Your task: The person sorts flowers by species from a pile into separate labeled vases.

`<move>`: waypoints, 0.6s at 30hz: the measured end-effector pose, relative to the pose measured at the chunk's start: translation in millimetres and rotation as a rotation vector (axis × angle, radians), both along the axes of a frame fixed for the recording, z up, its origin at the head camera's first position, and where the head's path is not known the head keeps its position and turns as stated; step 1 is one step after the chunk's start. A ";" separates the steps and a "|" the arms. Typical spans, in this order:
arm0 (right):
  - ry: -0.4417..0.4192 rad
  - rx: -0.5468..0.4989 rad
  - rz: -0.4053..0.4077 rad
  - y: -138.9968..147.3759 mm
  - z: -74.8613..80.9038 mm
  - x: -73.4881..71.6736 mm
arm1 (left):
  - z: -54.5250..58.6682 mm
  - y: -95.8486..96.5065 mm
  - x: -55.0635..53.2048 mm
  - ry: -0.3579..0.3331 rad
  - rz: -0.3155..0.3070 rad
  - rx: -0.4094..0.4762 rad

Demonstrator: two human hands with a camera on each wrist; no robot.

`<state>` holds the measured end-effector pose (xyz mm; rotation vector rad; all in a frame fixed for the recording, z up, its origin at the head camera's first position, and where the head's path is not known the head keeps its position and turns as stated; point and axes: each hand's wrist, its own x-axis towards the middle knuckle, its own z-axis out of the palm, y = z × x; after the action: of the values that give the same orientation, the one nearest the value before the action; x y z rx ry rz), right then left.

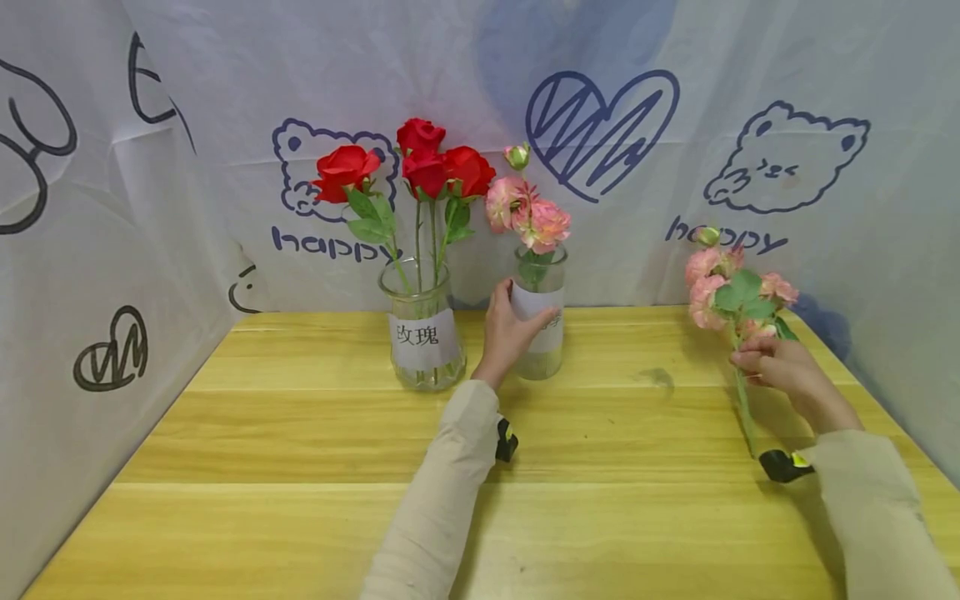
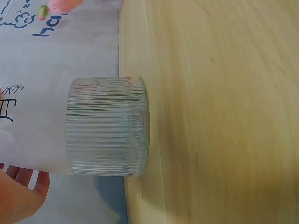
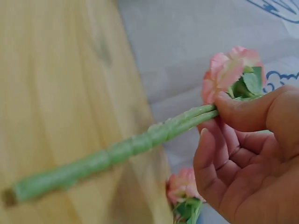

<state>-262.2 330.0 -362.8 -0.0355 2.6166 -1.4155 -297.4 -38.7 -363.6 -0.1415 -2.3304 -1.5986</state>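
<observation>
My left hand (image 1: 510,333) holds a clear glass vase (image 1: 542,364) by its side, its thumb lying across the white label. Pink flowers (image 1: 542,225) and a green bud stand in that vase. Ribbed glass shows at the vase's lower part (image 2: 110,126) in the left wrist view, with fingers curving behind the label. Over the table's right side, my right hand (image 1: 795,375) pinches the stem of a pink flower spray (image 1: 708,296) between thumb and fingers. The thick green stem (image 3: 117,151) slants away from the hand, its brown cut end showing in the right wrist view.
Left of the held vase stands another glass vase (image 1: 427,375), labelled and holding several red roses (image 1: 425,171). Both vases stand on the wooden table (image 1: 300,467) near its back edge. A white cloth (image 1: 465,50) with drawings hangs behind and along the sides.
</observation>
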 end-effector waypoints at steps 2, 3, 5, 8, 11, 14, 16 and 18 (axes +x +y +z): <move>0.016 -0.030 -0.012 -3.6 3.4 0.6 | 0.4 -0.1 0.2 0.002 -0.001 0.001; 0.025 -0.041 -0.021 -5.6 4.9 0.8 | 0.5 -0.1 0.1 0.003 -0.001 0.003; 0.050 -0.079 -0.034 -9.5 6.2 0.9 | 0.7 -0.2 0.2 0.003 -0.003 0.001; 0.098 -0.164 -0.055 -14.6 6.7 1.3 | 1.2 -0.1 0.6 0.003 -0.006 0.001; 0.123 -0.322 -0.074 -19.3 6.4 1.8 | 1.2 -0.1 0.9 0.000 -0.008 0.006; 0.134 -0.495 -0.085 -24.4 6.6 1.9 | 0.9 -0.2 1.0 -0.001 -0.009 0.012; 0.144 -0.587 -0.090 -28.9 7.0 1.3 | 0.6 -0.2 1.0 0.000 -0.010 0.016; 0.164 -0.616 -0.089 -34.4 8.1 0.6 | 0.3 -0.2 0.8 0.003 -0.010 0.020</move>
<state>-261.6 295.6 -354.7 -0.1155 2.2066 -2.2780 -296.6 -38.9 -363.4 -0.1514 -2.3151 -1.6247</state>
